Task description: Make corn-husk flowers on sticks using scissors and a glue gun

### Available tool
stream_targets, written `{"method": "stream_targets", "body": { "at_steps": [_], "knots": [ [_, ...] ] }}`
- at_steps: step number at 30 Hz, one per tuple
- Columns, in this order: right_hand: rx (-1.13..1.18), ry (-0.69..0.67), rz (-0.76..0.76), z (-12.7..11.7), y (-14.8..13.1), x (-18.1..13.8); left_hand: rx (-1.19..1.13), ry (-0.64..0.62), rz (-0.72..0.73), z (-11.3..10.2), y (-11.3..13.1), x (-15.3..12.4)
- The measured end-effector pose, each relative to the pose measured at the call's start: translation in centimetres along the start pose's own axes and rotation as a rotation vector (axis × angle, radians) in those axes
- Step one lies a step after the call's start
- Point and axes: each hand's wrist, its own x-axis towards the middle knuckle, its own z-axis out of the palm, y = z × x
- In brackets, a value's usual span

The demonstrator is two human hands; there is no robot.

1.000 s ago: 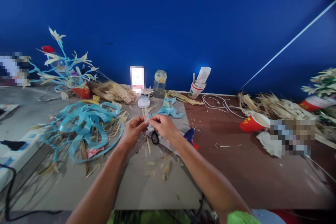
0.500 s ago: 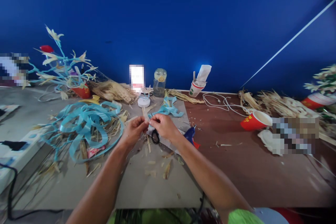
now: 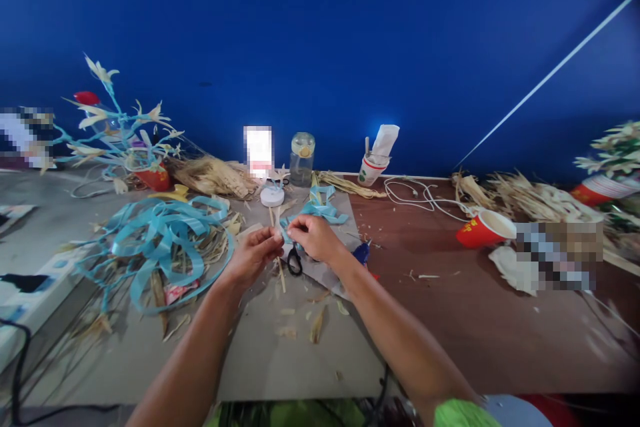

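Note:
My left hand (image 3: 255, 255) and my right hand (image 3: 314, 237) meet above the middle of the grey mat (image 3: 280, 347), fingertips pinched together. Between them they hold a thin pale straw strip (image 3: 277, 227) that pokes up a little, with a bit of light blue ribbon at the right fingertips. Black scissors (image 3: 295, 260) lie on the mat just under the hands. A blue glue gun (image 3: 361, 253) lies right of my right wrist. Loose light blue ribbon (image 3: 320, 207) lies just beyond the hands.
A big tangle of blue ribbon (image 3: 160, 240) and straw lies left. A blue-stemmed straw flower arrangement (image 3: 125, 140) in a red cup stands back left. A glass jar (image 3: 303, 159), a paper cup (image 3: 373, 170), a white cable (image 3: 425, 197), a tipped red cup (image 3: 485, 230) and straw piles (image 3: 530, 203) stand at the back and right.
Both hands stay pinched on the strip and have sunk slightly toward the mat. The view has shifted a little.

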Motion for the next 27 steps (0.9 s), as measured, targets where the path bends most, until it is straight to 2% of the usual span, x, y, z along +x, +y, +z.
{"method": "stream_targets", "body": {
  "at_steps": [2,5,8,14,16,21,25,27],
  "knots": [
    [0.119,0.110,0.047,-0.3,0.2,0.3,-0.007,-0.010,-0.001,0.0,0.0,0.0],
    [0.494,0.311,0.167,-0.7,0.6,0.9,-0.010,-0.008,-0.017,-0.1,-0.1,0.1],
    [0.813,0.439,0.225,-1.3,0.8,1.4,0.014,0.004,-0.023,-0.2,-0.2,0.2],
    [0.987,0.592,0.207,-2.4,1.3,2.0,0.033,0.029,0.020,0.0,-0.1,0.1],
    [1.046,0.567,0.234,-2.4,1.3,2.0,0.048,0.040,0.045,-0.1,-0.1,0.1],
    [1.060,0.376,0.370,-1.2,1.3,1.6,0.150,0.100,0.118,-0.4,-0.7,0.5],
    [1.011,0.294,0.349,-0.2,0.9,1.1,0.240,0.143,0.138,-0.2,-0.7,0.6],
    [0.909,0.260,0.307,0.2,0.5,0.7,0.278,0.153,0.143,0.0,-0.6,0.6]
  ]
}}
